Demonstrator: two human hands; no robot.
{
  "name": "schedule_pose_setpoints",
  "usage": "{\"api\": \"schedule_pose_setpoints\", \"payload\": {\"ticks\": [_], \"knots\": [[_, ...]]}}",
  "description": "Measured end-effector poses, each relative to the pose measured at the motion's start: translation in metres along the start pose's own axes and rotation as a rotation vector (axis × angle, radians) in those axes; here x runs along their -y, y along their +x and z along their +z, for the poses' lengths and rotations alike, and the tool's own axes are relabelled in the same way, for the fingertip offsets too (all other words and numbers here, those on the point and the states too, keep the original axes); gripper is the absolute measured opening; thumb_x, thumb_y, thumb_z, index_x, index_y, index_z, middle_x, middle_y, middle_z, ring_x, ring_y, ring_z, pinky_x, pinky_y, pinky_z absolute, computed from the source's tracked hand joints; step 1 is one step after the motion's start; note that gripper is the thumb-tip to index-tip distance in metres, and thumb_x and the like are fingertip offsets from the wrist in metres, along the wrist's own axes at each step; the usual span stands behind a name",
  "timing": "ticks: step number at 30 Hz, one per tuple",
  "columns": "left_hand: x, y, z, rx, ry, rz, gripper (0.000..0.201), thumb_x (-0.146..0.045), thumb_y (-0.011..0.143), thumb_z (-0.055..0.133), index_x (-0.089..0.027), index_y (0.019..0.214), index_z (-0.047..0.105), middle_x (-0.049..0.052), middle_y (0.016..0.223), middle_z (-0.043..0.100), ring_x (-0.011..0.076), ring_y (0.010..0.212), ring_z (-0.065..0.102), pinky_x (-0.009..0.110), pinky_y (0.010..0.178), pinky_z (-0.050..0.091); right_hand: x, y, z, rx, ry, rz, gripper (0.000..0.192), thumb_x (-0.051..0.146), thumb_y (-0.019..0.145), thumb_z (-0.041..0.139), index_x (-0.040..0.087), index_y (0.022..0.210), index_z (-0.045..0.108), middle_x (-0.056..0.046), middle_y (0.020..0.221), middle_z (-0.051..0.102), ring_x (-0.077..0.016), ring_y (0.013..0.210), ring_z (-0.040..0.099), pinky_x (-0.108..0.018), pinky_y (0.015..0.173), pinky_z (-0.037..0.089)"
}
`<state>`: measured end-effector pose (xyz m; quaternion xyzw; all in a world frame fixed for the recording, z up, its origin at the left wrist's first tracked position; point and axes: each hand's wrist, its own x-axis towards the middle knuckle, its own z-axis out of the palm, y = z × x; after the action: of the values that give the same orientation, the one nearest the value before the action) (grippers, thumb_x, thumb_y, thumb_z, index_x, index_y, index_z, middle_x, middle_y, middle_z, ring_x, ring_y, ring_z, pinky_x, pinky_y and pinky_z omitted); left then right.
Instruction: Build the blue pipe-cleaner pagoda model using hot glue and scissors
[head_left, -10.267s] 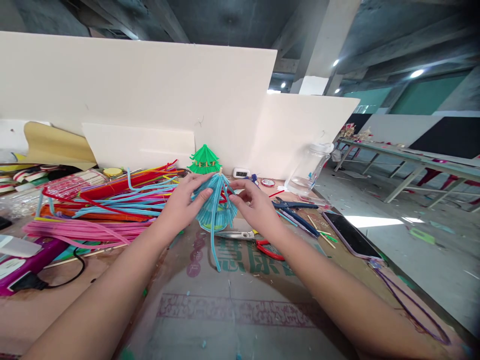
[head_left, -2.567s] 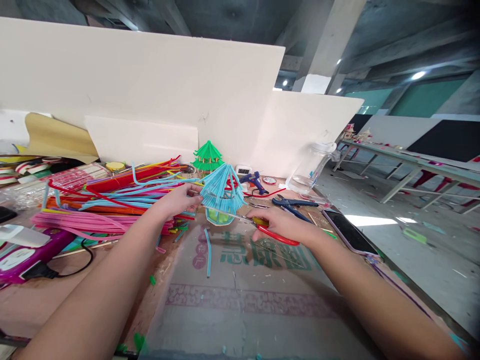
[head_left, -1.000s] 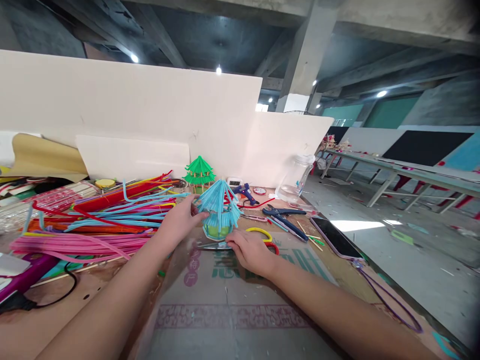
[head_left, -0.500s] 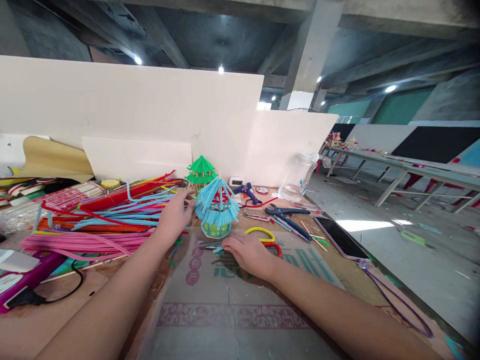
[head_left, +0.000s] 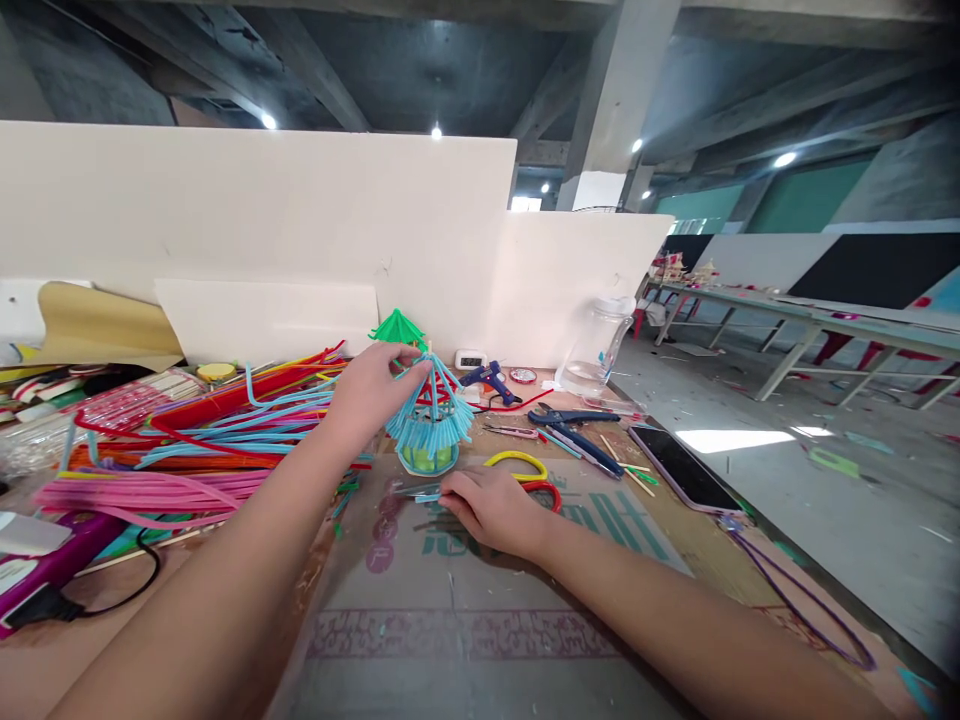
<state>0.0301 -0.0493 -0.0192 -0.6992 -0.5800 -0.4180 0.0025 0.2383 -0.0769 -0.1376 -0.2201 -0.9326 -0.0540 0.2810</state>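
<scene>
Evidently the blue pagoda-like model (head_left: 429, 432) is only partway built. It stands upright near the middle of the work surface (head_left: 420, 610), close in front of a green model (head_left: 397, 328) with a similar peaked roof. Its lower tier carries a dense fringe of blue strips above a pale green base, and on the side facing the camera that part looks finished. Higher up, strips slope down from the peak, but red shows between them, so I judge the upper covering incomplete; the far side is hidden, and what is left there cannot be told

The left hand (head_left: 379, 390) is partly open at the peak, fingers bent and thumb against the upper strips; whether it pinches one or merely touches them is unclear. The right hand (head_left: 491, 508) lies low in front of the model, fingers curled in, with the scissors (head_left: 516, 461) partly behind it, their yellow and red handles showing. A short blue piece (head_left: 428, 498) sits at its fingertips, though whether it is gripped I cannot tell. Loose pipe cleaners (head_left: 225, 440) lie heaped to the left, and a glue gun (head_left: 491, 382) lies beyond, apart from both hands
</scene>
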Motion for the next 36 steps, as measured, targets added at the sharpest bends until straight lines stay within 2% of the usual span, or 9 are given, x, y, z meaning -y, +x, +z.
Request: {"api": "schedule_pose_setpoints", "payload": {"ticks": [6, 10, 13, 17, 20, 23, 28, 33, 36], "knots": [[-0.009, 0.016, 0.001, 0.078, 0.151, 0.077, 0.035, -0.043, 0.086, 0.056, -0.024, 0.112, 0.069, 0.003, 0.099, 0.072, 0.0222, 0.088, 0.065, 0.031, 0.073, 0.045, -0.001, -0.002, 0.000, -0.014, 0.036, -0.016, 0.012, 0.024, 0.098, 0.045, 0.018, 0.093, 0.054, -0.006, 0.080, 0.067, -0.0164, 0.071, 0.061, -0.027, 0.062, 0.039], [-0.010, 0.017, -0.002, 0.107, 0.157, 0.086, 0.031, -0.042, 0.086, 0.055, -0.023, 0.104, 0.071, 0.004, 0.104, 0.072, 0.0231, 0.091, 0.064, 0.031, 0.075, 0.045, 0.000, 0.003, -0.012, -0.091, 0.097, 0.022, 0.013, 0.024, 0.096, 0.047, 0.018, 0.094, 0.058, -0.007, 0.083, 0.066, -0.0173, 0.075, 0.058, -0.028, 0.066, 0.041], [-0.012, 0.019, -0.005, 0.120, 0.152, 0.084, 0.031, -0.042, 0.084, 0.056, -0.022, 0.102, 0.071, 0.004, 0.097, 0.072, 0.0227, 0.087, 0.064, 0.031, 0.075, 0.045, -0.007, 0.012, -0.030, -0.192, 0.296, 0.278, 0.013, 0.028, 0.093, 0.052, 0.019, 0.087, 0.060, -0.004, 0.081, 0.064, -0.0160, 0.073, 0.056, -0.028, 0.066, 0.041], [-0.020, 0.027, -0.007, 0.159, 0.166, 0.071, 0.028, -0.042, 0.082, 0.059, -0.022, 0.096, 0.073, 0.003, 0.084, 0.071, 0.0218, 0.079, 0.064, 0.030, 0.071, 0.044, -0.029, 0.022, -0.048, -0.177, 0.845, 0.765, 0.025, 0.042, 0.084, 0.062, 0.018, 0.076, 0.058, 0.005, 0.059, 0.050, -0.0083, 0.050, 0.042, -0.022, 0.048, 0.034], [-0.028, 0.033, -0.006, 0.216, 0.166, 0.052, 0.027, -0.042, 0.081, 0.060, -0.022, 0.095, 0.073, 0.002, 0.083, 0.070, 0.0214, 0.076, 0.063, 0.030, 0.068, 0.043, -0.044, 0.022, -0.051, -0.214, 1.107, 0.920, 0.037, 0.052, 0.074, 0.071, 0.018, 0.080, 0.058, 0.006, 0.056, 0.053, -0.0060, 0.042, 0.038, -0.021, 0.041, 0.032], [-0.032, 0.034, -0.003, 0.239, 0.144, 0.048, 0.026, -0.040, 0.081, 0.060, -0.022, 0.093, 0.074, 0.002, 0.082, 0.070, 0.0203, 0.072, 0.061, 0.031, 0.068, 0.043, -0.049, 0.019, -0.049, -0.229, 1.159, 0.925, 0.043, 0.057, 0.071, 0.071, 0.019, 0.084, 0.054, 0.003, 0.059, 0.064, -0.0072, 0.040, 0.042, -0.022, 0.039, 0.035], [-0.029, 0.030, 0.007, 0.191, 0.083, 0.094, 0.028, -0.039, 0.082, 0.058, -0.020, 0.095, 0.073, 0.003, 0.084, 0.071, 0.0197, 0.074, 0.062, 0.031, 0.069, 0.043, -0.036, 0.024, -0.054, -0.220, 1.138, 0.843, 0.041, 0.056, 0.074, 0.069, 0.020, 0.080, 0.049, 0.002, 0.067, 0.068, -0.0082, 0.043, 0.050, -0.024, 0.044, 0.043], [-0.023, 0.026, 0.013, 0.143, 0.070, 0.148, 0.027, -0.038, 0.083, 0.056, -0.020, 0.092, 0.073, 0.003, 0.086, 0.071, 0.0200, 0.076, 0.062, 0.031, 0.070, 0.043, -0.031, 0.027, -0.062, -0.220, 1.049, 0.862, 0.035, 0.050, 0.073, 0.073, 0.019, 0.074, 0.055, 0.010, 0.048, 0.043, -0.0047, 0.039, 0.034, -0.020, 0.039, 0.025], [-0.015, 0.025, 0.012, 0.165, 0.012, 0.182, 0.032, -0.042, 0.086, 0.054, -0.021, 0.101, 0.073, 0.004, 0.095, 0.071, 0.0201, 0.081, 0.062, 0.030, 0.073, 0.045, -0.039, 0.023, -0.065, -0.175, 1.042, 0.912, 0.037, 0.052, 0.073, 0.072, 0.019, 0.078, 0.056, 0.009, 0.048, 0.046, -0.0039, 0.038, 0.031, -0.020, 0.038, 0.021]]}}
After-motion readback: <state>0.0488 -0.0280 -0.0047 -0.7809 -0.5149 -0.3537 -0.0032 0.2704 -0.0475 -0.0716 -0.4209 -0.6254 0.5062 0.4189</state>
